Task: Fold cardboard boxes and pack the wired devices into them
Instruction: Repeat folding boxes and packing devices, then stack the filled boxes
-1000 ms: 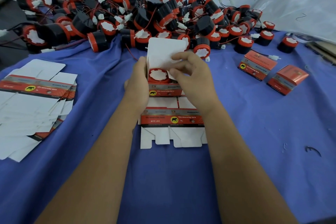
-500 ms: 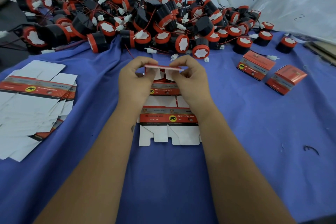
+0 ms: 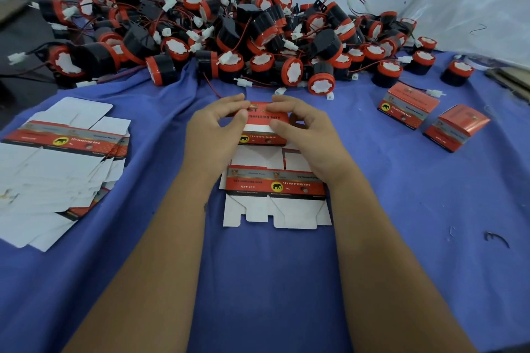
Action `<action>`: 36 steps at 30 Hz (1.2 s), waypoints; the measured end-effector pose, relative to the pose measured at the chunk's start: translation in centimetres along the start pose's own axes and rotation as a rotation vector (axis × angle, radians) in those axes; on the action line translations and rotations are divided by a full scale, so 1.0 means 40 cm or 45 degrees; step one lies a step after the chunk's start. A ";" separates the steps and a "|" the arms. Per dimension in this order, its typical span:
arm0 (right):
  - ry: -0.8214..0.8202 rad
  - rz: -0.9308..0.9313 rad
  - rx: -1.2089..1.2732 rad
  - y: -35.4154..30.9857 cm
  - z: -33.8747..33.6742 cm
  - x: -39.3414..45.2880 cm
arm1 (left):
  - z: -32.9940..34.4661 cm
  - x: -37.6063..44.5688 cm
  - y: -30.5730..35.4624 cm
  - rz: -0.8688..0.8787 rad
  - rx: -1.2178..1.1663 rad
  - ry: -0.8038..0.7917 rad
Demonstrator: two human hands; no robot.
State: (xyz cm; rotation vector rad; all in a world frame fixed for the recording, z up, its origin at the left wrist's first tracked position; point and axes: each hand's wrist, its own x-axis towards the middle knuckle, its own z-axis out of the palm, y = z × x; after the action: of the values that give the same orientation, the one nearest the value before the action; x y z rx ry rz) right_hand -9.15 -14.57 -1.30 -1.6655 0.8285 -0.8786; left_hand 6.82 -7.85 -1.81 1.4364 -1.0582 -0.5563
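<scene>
A small red cardboard box [image 3: 262,125] stands on the blue cloth at the centre, its top lid folded down almost flat. My left hand [image 3: 212,132] grips its left side, thumb on the lid's front edge. My right hand [image 3: 304,129] grips its right side the same way. The device inside is hidden. A flat unfolded box [image 3: 275,195] lies just in front of it, between my forearms. A big heap of black and red wired devices [image 3: 229,37] fills the back of the table.
A stack of flat unfolded boxes [image 3: 57,157] lies at the left. Two closed red boxes [image 3: 408,107] [image 3: 457,127] stand at the right, one with a white plug sticking out. A clear plastic sheet [image 3: 473,3] hangs at the back right.
The white lid stood upright over the device a second ago. Both hands have folded it forward and down over the box, and the device is now covered.
</scene>
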 end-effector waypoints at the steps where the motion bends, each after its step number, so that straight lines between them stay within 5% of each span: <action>1: -0.021 0.005 -0.010 -0.003 -0.004 -0.001 | -0.001 0.000 0.001 -0.012 -0.017 -0.040; 8: -0.116 -0.009 -0.170 -0.009 -0.027 -0.006 | -0.016 0.006 -0.003 0.049 0.092 -0.259; 14: 0.081 -0.148 -0.314 -0.007 0.003 -0.001 | -0.006 0.009 -0.013 0.177 0.294 -0.207; 24: 0.171 -0.144 -0.242 -0.011 0.010 -0.002 | -0.004 0.002 -0.004 0.078 -0.124 -0.140; 36: 0.156 -0.127 -0.235 -0.016 0.017 -0.002 | 0.004 0.000 -0.006 0.120 -0.113 -0.078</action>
State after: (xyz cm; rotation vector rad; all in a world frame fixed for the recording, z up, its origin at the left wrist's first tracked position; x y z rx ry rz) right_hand -8.52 -14.05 -0.81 -1.8405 0.9402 -1.0062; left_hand 6.76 -7.96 -2.06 1.2926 -1.1301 -0.5751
